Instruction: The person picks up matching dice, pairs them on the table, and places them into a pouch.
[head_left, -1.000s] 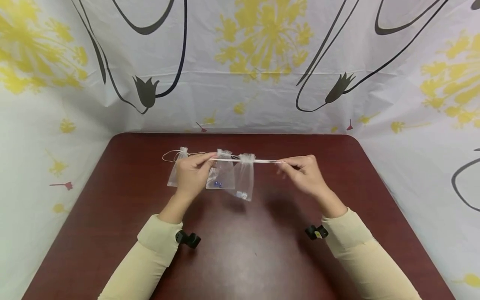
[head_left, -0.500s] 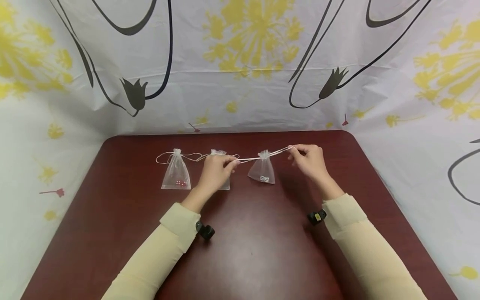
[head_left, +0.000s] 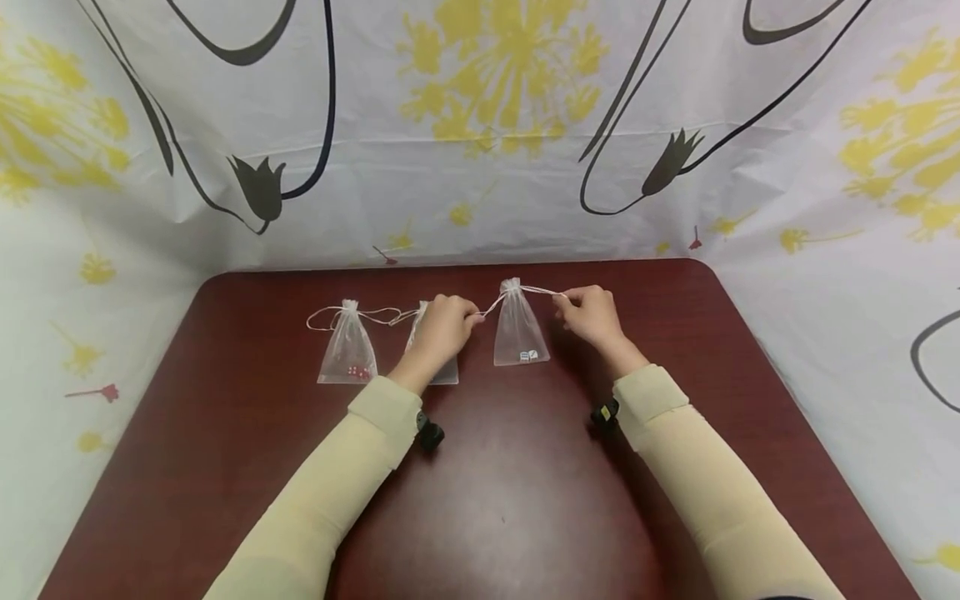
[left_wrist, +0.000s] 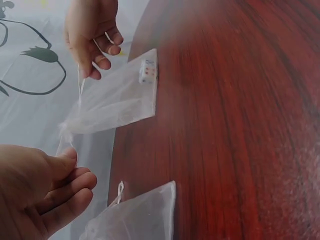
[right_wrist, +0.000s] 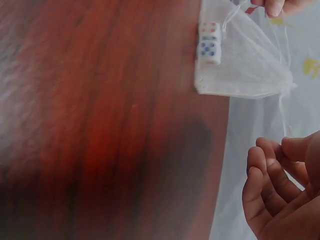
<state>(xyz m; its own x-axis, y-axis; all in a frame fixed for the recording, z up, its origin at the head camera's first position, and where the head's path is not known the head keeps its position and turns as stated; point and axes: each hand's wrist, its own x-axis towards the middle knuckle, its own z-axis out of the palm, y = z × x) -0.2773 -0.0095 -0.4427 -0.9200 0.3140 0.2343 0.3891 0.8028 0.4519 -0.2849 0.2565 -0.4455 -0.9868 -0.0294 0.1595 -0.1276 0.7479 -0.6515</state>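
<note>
A sheer white drawstring pouch (head_left: 517, 325) lies at the back of the table between the hands, its neck gathered tight. White dice (right_wrist: 209, 42) with blue and red dots show through its bottom end. My left hand (head_left: 446, 325) pinches the drawstring's left end between thumb and forefinger. On the other side, my right hand (head_left: 594, 315) pinches the right end of the cord (head_left: 538, 290). Partly hidden under my left hand and wrist is a second sheer pouch (head_left: 448, 372). Further left lies a third pouch (head_left: 347, 342) holding red dice (head_left: 358, 372).
The dark red-brown table (head_left: 487, 500) ends at a rounded back edge just beyond the pouches. Behind it hangs a white sheet (head_left: 465, 183) with yellow and grey flower prints. Loops of cord (head_left: 322, 318) spread around the left pouch's neck.
The pouch with white dice, first hanging from the stretched cord over the middle pouch, has moved right and down to the table. Both hands have lowered, and the cord has slackened.
</note>
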